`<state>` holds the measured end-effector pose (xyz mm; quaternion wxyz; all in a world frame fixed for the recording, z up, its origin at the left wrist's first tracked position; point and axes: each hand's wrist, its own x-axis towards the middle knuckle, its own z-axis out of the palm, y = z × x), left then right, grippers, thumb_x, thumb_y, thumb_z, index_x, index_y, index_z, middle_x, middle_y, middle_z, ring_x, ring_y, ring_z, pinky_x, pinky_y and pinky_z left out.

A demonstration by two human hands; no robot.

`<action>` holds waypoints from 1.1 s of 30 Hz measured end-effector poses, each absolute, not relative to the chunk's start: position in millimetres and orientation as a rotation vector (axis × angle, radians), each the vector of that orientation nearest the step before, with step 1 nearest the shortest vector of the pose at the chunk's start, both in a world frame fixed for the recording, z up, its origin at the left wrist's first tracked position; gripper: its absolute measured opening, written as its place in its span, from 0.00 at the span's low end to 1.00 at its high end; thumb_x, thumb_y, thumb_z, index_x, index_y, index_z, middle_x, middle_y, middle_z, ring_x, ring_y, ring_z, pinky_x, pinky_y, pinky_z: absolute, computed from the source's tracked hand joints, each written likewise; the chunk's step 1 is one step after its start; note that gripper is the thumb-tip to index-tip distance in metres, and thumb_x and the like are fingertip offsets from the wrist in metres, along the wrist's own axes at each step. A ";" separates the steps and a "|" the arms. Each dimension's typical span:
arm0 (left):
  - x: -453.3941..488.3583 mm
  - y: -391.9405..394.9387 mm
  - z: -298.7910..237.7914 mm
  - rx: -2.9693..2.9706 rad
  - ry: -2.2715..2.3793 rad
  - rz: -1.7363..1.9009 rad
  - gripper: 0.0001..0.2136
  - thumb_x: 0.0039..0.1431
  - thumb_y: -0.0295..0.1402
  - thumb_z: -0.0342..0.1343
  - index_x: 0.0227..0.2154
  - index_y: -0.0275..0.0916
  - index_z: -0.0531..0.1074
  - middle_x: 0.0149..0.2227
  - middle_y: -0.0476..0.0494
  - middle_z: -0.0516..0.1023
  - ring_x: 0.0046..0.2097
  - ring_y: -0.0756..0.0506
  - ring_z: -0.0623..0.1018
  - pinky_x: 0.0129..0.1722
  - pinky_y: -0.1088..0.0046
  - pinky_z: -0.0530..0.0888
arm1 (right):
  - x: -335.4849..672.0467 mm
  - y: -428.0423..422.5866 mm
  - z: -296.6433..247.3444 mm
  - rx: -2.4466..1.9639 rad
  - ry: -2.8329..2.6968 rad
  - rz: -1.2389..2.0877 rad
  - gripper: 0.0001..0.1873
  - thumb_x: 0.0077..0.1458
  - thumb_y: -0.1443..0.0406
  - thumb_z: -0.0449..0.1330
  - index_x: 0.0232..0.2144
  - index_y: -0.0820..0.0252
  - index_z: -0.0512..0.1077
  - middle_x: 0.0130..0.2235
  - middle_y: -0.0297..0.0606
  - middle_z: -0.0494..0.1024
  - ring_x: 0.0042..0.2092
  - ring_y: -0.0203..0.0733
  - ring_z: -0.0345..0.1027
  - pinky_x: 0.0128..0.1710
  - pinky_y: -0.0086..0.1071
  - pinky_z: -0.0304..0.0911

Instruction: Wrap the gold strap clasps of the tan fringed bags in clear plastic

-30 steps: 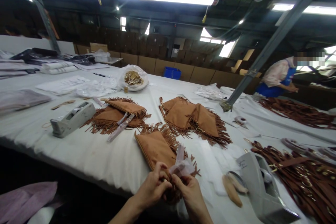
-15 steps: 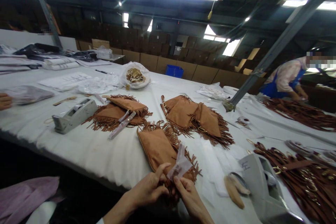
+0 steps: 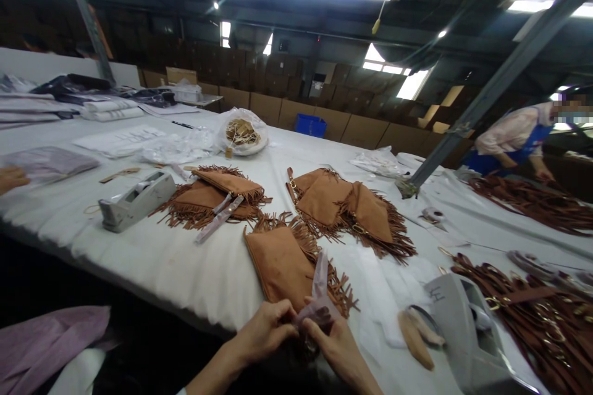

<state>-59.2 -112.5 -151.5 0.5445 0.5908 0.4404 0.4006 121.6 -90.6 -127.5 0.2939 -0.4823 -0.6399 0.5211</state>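
A tan fringed pouch (image 3: 280,259) lies at the table's front edge, its lower corner close to my hands. A thin, translucent wrapping strip (image 3: 319,278) stands up from that corner and is partly folded round something there. My left hand (image 3: 267,330) is closed, thumb and fingertips pinched at the strip's left side. From the right, my right hand (image 3: 337,349) grips the strip with its thumb pressed on top. The part inside the wrap is mostly hidden by my fingers. Behind lies a stack of fringed pouches (image 3: 227,182), one with a wrapped strap hanging off.
More fringed pouches (image 3: 324,197) lie beyond. A tape dispenser (image 3: 139,200) stands left, another tape dispenser (image 3: 467,327) right, near brown straps with metal clasps (image 3: 532,308). A metal post (image 3: 482,86) rises at right. A co-worker (image 3: 514,136) stands there; another person's hand (image 3: 12,179) is at far left.
My left fingers have closed in on the strip, and its lower part is now folded over at my hands. The free end stands narrower. The co-worker's arm at right has moved.
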 end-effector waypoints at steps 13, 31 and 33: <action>-60.6 -110.0 -160.9 1.197 1.000 0.896 0.14 0.44 0.29 0.62 0.36 0.36 0.70 0.29 0.49 0.78 0.26 0.49 0.77 0.26 0.77 0.71 | 114.6 -92.3 -146.4 -1.289 -1.640 1.365 0.20 0.47 0.54 0.64 0.36 0.66 0.75 0.34 0.41 0.80 0.38 0.48 0.73 0.41 0.36 0.66; -45.0 -121.0 -165.3 1.457 1.172 1.133 0.10 0.63 0.39 0.46 0.27 0.41 0.61 0.20 0.52 0.70 0.22 0.51 0.73 0.23 0.78 0.67 | 118.0 -81.4 -153.1 -1.253 -1.599 1.324 0.23 0.48 0.49 0.62 0.29 0.66 0.75 0.29 0.42 0.78 0.32 0.45 0.70 0.34 0.35 0.65; -44.4 -119.5 -167.0 1.365 1.158 1.125 0.11 0.63 0.41 0.44 0.29 0.41 0.60 0.19 0.55 0.68 0.19 0.51 0.73 0.19 0.80 0.65 | 116.4 -81.7 -154.4 -1.274 -1.620 1.263 0.24 0.49 0.48 0.61 0.30 0.67 0.74 0.28 0.41 0.77 0.32 0.44 0.69 0.34 0.35 0.65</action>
